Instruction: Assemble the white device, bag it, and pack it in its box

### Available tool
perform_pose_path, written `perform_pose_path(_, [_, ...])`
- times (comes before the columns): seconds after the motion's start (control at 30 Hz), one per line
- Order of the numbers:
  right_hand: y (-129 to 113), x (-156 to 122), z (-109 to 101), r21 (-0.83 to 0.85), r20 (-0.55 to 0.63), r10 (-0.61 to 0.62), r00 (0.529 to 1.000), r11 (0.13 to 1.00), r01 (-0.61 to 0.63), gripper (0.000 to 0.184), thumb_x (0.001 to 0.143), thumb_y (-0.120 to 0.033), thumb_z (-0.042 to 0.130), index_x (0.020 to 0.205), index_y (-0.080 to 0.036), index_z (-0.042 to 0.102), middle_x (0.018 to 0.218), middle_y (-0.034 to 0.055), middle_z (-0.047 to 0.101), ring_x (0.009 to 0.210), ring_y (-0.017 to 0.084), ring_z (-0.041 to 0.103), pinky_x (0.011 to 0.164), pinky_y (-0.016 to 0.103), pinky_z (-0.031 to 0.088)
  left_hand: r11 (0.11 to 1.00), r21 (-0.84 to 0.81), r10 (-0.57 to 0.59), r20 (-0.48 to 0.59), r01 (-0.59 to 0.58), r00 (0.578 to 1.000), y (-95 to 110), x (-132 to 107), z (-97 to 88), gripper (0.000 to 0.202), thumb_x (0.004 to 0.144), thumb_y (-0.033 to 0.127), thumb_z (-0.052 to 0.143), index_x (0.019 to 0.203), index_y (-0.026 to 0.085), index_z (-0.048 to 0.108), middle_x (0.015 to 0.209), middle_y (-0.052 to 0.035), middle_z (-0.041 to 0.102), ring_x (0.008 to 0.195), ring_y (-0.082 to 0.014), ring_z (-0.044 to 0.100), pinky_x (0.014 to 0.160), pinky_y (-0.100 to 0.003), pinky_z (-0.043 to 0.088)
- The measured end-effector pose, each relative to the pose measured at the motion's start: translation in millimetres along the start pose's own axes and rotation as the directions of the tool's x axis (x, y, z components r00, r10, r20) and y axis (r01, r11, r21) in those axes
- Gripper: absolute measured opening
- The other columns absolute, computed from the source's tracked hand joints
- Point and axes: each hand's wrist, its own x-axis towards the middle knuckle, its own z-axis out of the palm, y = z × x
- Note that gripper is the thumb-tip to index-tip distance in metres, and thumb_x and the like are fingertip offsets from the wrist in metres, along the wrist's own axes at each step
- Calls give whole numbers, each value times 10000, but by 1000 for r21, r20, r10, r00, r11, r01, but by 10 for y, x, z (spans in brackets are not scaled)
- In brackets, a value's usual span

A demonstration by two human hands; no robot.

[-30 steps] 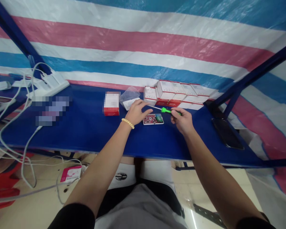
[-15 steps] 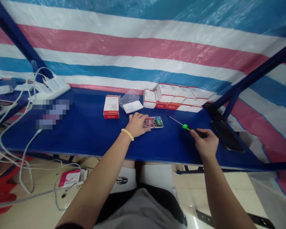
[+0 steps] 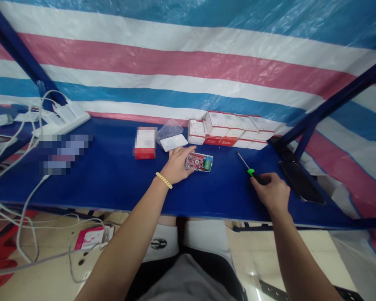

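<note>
My left hand [image 3: 177, 164] rests on the blue table [image 3: 113, 175] and grips the left end of a small white case holding a red circuit board [image 3: 199, 162]. The board lies flat near the table's middle. My right hand [image 3: 272, 193] is closed round the dark handle of a screwdriver [image 3: 249, 169] with a green collar, its thin shaft pointing up and left, away from the board. The screwdriver's tip hovers just over the table, right of the board.
A row of white and red boxes [image 3: 235, 129] lines the back edge. A single red and white box [image 3: 145, 143], a clear bag and a white cover [image 3: 174, 142] sit left of them. A dark phone [image 3: 301, 182] lies at right. A power strip [image 3: 61, 119] with white cables is at far left.
My right hand carried the screwdriver from beside the board out to the right and down toward the table's front. My left hand shifted onto the board's left end, and the board turned slightly.
</note>
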Motion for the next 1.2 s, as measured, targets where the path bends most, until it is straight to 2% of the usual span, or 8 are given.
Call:
perform_pose_path(0.13, [-249, 143, 87, -30, -122, -252, 960, 968, 250, 253, 741, -370, 558, 881, -168, 615, 915, 149, 672, 945, 310, 602, 929, 495, 422, 999, 17, 45, 49, -45, 998, 5, -17, -17, 420, 710, 318, 767, 1104, 228, 655, 1252, -62, 615, 1192, -273, 497, 1023, -425, 322])
perform_pose_path(0.37, [-870, 552, 283, 61, 164, -414, 895, 910, 410, 268, 763, -285, 559, 957, -150, 685, 962, 139, 697, 948, 294, 617, 852, 464, 481, 997, 50, -58, 109, 53, 992, 16, -6, -47, 527, 714, 385, 771, 1183, 209, 607, 1203, -75, 648, 1152, -285, 513, 975, -438, 331])
perform_pose_path(0.63, [-2056, 703, 664, 380, 358, -857, 371, 496, 781, 332, 798, -170, 596, 1113, -195, 700, 1219, 89, 666, 1129, 237, 595, 974, 386, 454, 981, 150, -153, 208, 123, 966, 34, 21, 4, 511, 745, 451, 730, 1166, 193, 598, 1104, -100, 663, 1115, -312, 526, 902, -445, 336])
perform_pose_path(0.73, [-2459, 696, 791, 249, 505, -814, 287, 456, 854, 235, 771, -174, 639, 985, -192, 735, 1180, 97, 676, 1128, 264, 579, 891, 354, 461, 980, 129, -174, 213, 149, 961, 7, 24, 11, 545, 734, 455, 727, 1188, 195, 575, 1180, -104, 645, 1162, -327, 504, 910, -450, 338])
perform_pose_path(0.83, [-2584, 688, 774, 205, 515, -797, 314, 471, 858, 198, 855, -220, 533, 900, -173, 720, 996, 122, 691, 999, 256, 598, 805, 344, 452, 980, 91, -190, 213, 175, 958, -26, 23, -5, 658, 679, 453, 764, 1243, 204, 535, 1222, -102, 626, 1170, -334, 494, 912, -455, 344])
perform_pose_path(0.93, [-2437, 716, 605, 318, 351, -813, 465, 570, 758, 242, 881, -257, 476, 993, -148, 660, 996, 132, 656, 967, 245, 575, 839, 365, 444, 979, 55, -203, 217, 196, 955, -50, 16, -32, 791, 617, 429, 801, 1302, 207, 476, 1298, -106, 586, 1197, -341, 471, 923, -454, 342])
perform_pose_path(1.07, [-2029, 775, 341, 704, 264, -673, 691, 624, 339, 264, 867, -363, 463, 996, -174, 595, 925, 67, 639, 852, 201, 573, 785, 357, 475, 970, -15, -232, 240, 242, 943, -58, 15, -45, 766, 633, 382, 793, 1294, 216, 442, 1247, -93, 616, 1192, -318, 484, 945, -431, 327])
perform_pose_path(1.2, [-1693, 726, 234, 769, 444, -458, 770, 636, -65, 300, 788, -472, 525, 781, -180, 590, 679, 28, 586, 622, 168, 535, 590, 312, 449, 958, -77, -253, 224, 276, 941, -68, 19, -28, 801, 616, 358, 814, 1285, 204, 401, 1223, -88, 629, 1203, -303, 494, 965, -425, 308])
